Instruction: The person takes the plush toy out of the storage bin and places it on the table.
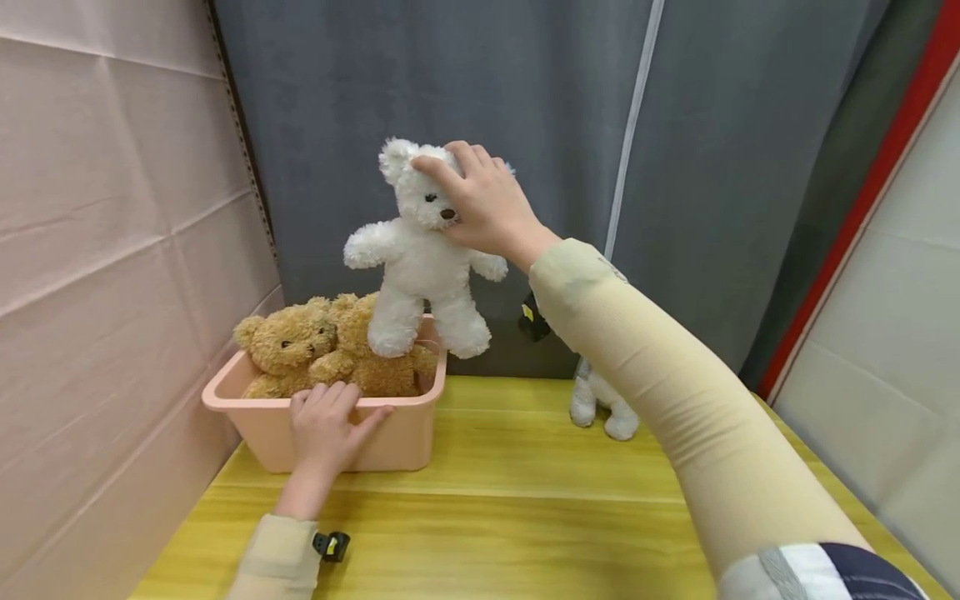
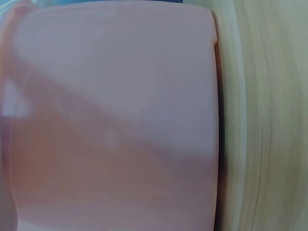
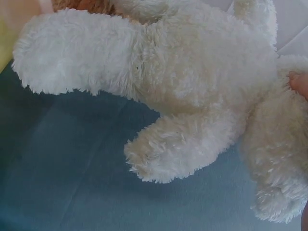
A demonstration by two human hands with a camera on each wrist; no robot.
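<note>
My right hand [image 1: 491, 200] grips a white teddy bear [image 1: 426, 267] by the head, fingers and thumb round its side. The bear hangs upright with its feet above the right part of a pink plastic bin [image 1: 401, 437]. In the right wrist view, the fluffy body [image 3: 202, 62] and limbs of this bear fill much of the frame. My left hand [image 1: 324, 425] holds the bin's near rim, its fingers over the edge and the thumb along the outside. Two brown teddy bears [image 1: 288, 342] sit side by side inside the bin. The left wrist view shows mostly the bin's wall [image 2: 115, 106].
Another white plush toy [image 1: 603, 404] sits at the back right of the wooden table [image 1: 495, 533], partly hidden by my right forearm. A grey curtain [image 1: 315, 167] hangs behind, and a pale cloth wall [image 1: 112, 275] runs close along the bin's left.
</note>
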